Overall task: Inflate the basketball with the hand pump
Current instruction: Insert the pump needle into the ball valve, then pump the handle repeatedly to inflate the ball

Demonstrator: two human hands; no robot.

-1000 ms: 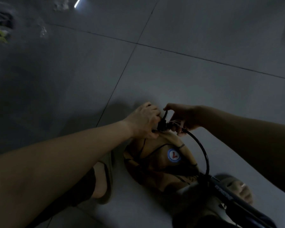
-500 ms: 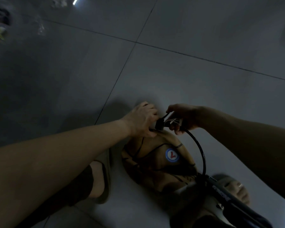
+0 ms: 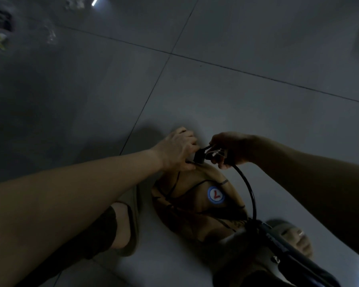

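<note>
light: dim, bluish-grey | glare: bright streak (image 3: 95, 1) on glossy floor (image 3: 257, 110), top left | shadow: soft patch beside left hand (image 3: 177, 151); right hand (image 3: 230, 149), basketball (image 3: 187, 206) underexposed; hose (image 3: 249, 189) mere black outline | blur: top-left corner smeared | edges: tile joints slightly bowed

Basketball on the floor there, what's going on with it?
A person is hooking a hand pump up to a limp basketball on the tiled floor. The left hand grips the ball's top edge; the right hand holds the black hose just behind its connector, right at the ball's top. The pump lies at lower right, so no pumping yet.
</note>
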